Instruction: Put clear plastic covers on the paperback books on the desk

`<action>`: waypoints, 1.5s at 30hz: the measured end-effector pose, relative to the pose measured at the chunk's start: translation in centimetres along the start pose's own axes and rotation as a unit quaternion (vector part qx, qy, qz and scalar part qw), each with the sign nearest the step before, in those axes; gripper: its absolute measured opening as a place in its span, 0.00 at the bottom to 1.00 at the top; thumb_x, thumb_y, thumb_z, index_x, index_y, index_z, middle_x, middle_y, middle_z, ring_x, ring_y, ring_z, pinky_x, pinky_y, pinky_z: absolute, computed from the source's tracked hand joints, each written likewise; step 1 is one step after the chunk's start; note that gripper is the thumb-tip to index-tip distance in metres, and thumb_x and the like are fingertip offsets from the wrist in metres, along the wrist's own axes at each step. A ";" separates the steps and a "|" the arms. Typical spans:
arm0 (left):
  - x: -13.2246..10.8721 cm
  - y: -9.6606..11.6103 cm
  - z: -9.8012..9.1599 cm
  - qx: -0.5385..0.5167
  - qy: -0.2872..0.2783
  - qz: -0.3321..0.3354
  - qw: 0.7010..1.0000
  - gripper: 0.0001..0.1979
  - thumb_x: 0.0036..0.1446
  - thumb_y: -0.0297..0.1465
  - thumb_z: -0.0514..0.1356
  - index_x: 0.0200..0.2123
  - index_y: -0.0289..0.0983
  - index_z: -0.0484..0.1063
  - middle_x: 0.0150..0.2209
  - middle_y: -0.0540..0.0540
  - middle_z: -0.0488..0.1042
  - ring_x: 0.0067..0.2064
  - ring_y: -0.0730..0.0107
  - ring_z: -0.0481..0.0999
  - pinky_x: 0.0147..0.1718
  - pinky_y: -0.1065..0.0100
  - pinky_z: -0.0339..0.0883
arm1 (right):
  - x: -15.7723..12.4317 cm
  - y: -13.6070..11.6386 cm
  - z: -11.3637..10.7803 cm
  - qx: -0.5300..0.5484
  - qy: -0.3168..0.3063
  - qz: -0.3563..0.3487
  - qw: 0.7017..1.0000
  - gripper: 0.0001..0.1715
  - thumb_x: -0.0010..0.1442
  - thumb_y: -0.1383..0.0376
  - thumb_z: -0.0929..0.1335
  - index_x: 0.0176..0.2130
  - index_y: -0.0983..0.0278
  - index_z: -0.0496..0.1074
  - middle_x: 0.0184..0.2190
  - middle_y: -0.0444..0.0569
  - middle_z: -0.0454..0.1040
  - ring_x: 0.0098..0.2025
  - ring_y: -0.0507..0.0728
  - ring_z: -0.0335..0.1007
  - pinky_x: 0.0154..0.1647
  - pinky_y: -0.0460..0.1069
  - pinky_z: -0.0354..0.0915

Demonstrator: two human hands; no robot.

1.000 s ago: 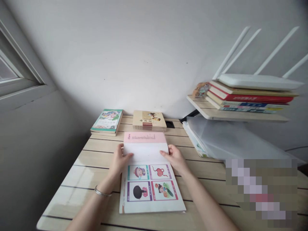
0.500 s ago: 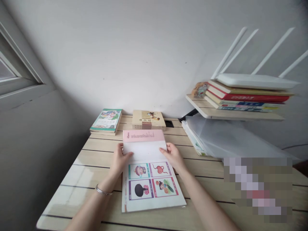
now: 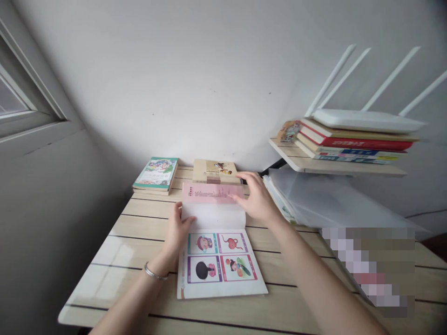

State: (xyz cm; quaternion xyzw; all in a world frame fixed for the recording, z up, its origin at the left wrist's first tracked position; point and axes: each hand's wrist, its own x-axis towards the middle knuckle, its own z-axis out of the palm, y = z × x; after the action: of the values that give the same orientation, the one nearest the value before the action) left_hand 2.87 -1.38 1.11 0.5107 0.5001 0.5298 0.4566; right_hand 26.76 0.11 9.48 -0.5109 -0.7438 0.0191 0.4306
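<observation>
An opened picture book (image 3: 216,260) lies on the slatted table (image 3: 115,260). Its lower page carries several framed cartoon pictures, and its raised upper part is white with a pink printed band at the top. My left hand (image 3: 179,228) grips the left edge near the fold, thumb on the white part and fingers behind; a silver bangle circles that wrist. At the upper right corner is my right hand (image 3: 256,197), fingers apart, thumb over the pink band and forefinger stretched past the top edge. Whether this thumb presses the paper is unclear.
Behind the book sits a stack of beige books (image 3: 200,172), with green-edged books (image 3: 157,174) to its left. At right, a raised shelf (image 3: 310,165) bears stacked books (image 3: 363,142) and a white router (image 3: 370,120). Plastic-covered papers (image 3: 321,200) lie below it. A pixelated patch covers the right side.
My right hand has let go of the right edge and moved up to the pink band's corner, its fingers spreading. My left hand keeps its hold. The book's upper part has tilted slightly.
</observation>
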 end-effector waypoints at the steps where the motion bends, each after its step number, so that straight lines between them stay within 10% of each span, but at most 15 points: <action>1: -0.1 0.2 0.1 0.001 0.000 0.018 1.000 0.22 0.48 0.29 0.62 0.46 0.40 0.58 0.41 0.44 0.74 0.45 0.60 0.74 0.41 0.61 0.68 | 1.4 -0.7 -0.4 -0.011 -0.024 -0.018 0.999 0.28 0.51 0.62 0.71 0.51 0.59 0.65 0.52 0.56 0.67 0.56 0.65 0.62 0.58 0.62 0.57; 10: 0.7 0.8 0.3 -0.053 -0.050 0.056 0.996 0.21 0.48 0.30 0.63 0.44 0.39 0.60 0.40 0.44 0.74 0.43 0.61 0.74 0.41 0.62 0.69 | 4.9 0.5 -2.0 0.042 -0.091 0.118 0.988 0.46 0.44 0.57 0.76 0.59 0.62 0.59 0.45 0.54 0.75 0.50 0.63 0.70 0.51 0.59 0.63; 19: 1.7 3.3 1.7 -0.004 -0.099 0.078 0.992 0.19 0.49 0.32 0.62 0.45 0.40 0.62 0.39 0.47 0.74 0.43 0.63 0.73 0.39 0.66 0.68 | 7.2 -1.9 -2.5 -0.089 -0.205 -0.008 0.975 0.46 0.37 0.59 0.78 0.56 0.58 0.66 0.46 0.51 0.75 0.49 0.65 0.71 0.49 0.60 0.63; 25: 2.1 2.4 1.3 0.086 -0.045 0.013 0.995 0.21 0.43 0.31 0.66 0.42 0.39 0.65 0.44 0.43 0.71 0.46 0.59 0.71 0.46 0.59 0.65 | 8.3 -3.1 -1.9 -0.061 -0.302 0.044 0.951 0.11 0.41 0.63 0.76 0.28 0.61 0.75 0.24 0.42 0.76 0.26 0.52 0.71 0.26 0.47 0.62; 33: 0.1 0.8 -1.8 0.111 -0.070 -0.155 0.979 0.28 0.36 0.32 0.71 0.40 0.36 0.63 0.37 0.41 0.73 0.39 0.56 0.75 0.35 0.58 0.70 | 6.8 -2.8 -2.6 -0.068 -0.241 0.074 0.965 0.09 0.40 0.64 0.76 0.23 0.61 0.73 0.22 0.41 0.75 0.23 0.51 0.69 0.21 0.46 0.58; 45: -1.8 2.4 -2.4 0.081 -0.218 -0.215 0.948 0.26 0.36 0.34 0.72 0.38 0.36 0.65 0.31 0.45 0.77 0.34 0.58 0.78 0.29 0.65 0.68 | 6.3 -5.0 -6.5 -0.086 -0.161 0.093 0.979 0.07 0.45 0.62 0.74 0.26 0.62 0.74 0.23 0.42 0.75 0.24 0.51 0.68 0.22 0.46 0.60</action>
State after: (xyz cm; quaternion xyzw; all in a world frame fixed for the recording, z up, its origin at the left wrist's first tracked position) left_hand 0.68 -3.51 3.36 0.5297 0.5273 0.2524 0.6146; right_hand 26.68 -0.03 19.86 -0.6029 -0.7515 0.0770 0.2565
